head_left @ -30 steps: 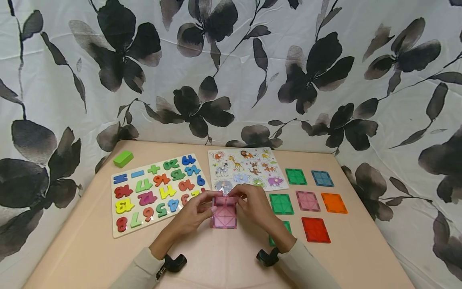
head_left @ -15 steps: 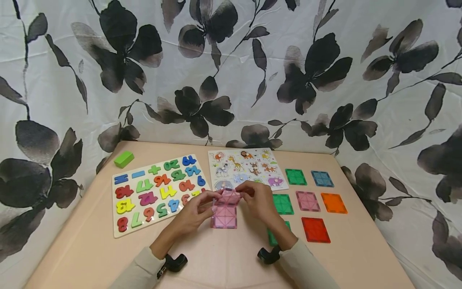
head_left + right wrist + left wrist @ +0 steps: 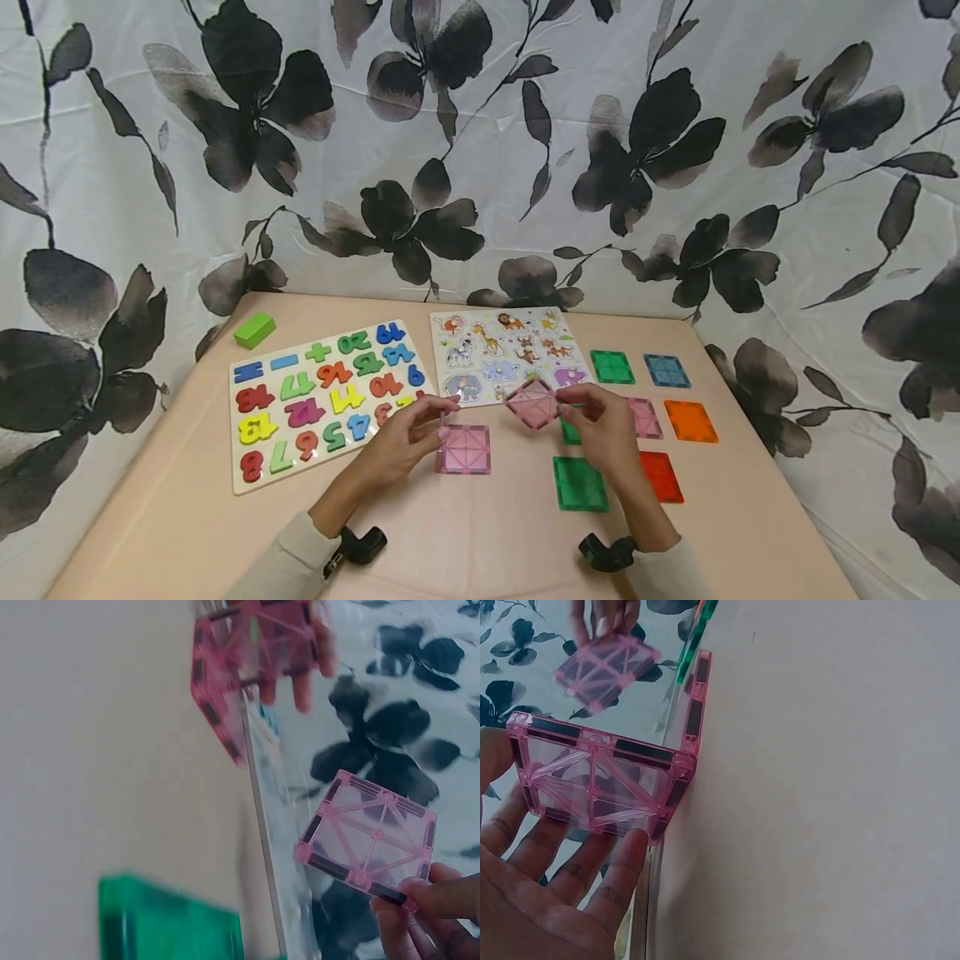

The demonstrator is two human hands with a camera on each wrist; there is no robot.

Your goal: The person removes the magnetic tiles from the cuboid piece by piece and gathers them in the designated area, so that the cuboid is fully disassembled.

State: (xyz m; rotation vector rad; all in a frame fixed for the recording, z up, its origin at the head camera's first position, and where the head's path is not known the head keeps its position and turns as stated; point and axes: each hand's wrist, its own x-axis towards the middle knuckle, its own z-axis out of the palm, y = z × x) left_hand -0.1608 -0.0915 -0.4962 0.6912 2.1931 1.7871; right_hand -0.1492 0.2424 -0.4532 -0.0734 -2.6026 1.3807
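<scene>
A pink magnetic tile (image 3: 465, 450) lies flat on the table between the hands in the head view. My left hand (image 3: 405, 437) holds a second pink tile (image 3: 592, 776) upright along the flat one's left edge, thumb on one side and fingers on the other. The two meet at a corner in the left wrist view. To the right, my right hand (image 3: 609, 427) pinches a third pink tile (image 3: 532, 403) by one corner, thumb against fingers. That raised tile (image 3: 375, 832) is tilted and apart from the other two in the right wrist view.
A number puzzle board (image 3: 296, 442) lies at left, with a green block (image 3: 255, 330) behind it. An animal puzzle board (image 3: 480, 342) is at the back. Green tiles (image 3: 581, 485), a blue tile (image 3: 667, 371), an orange tile (image 3: 691, 421), a red tile (image 3: 662, 477) and another pink tile (image 3: 647, 418) lie at right.
My right hand has moved right, carrying its pink tile away from the far edge of the flat tile and turning it. My left hand has stayed in nearly the same place.
</scene>
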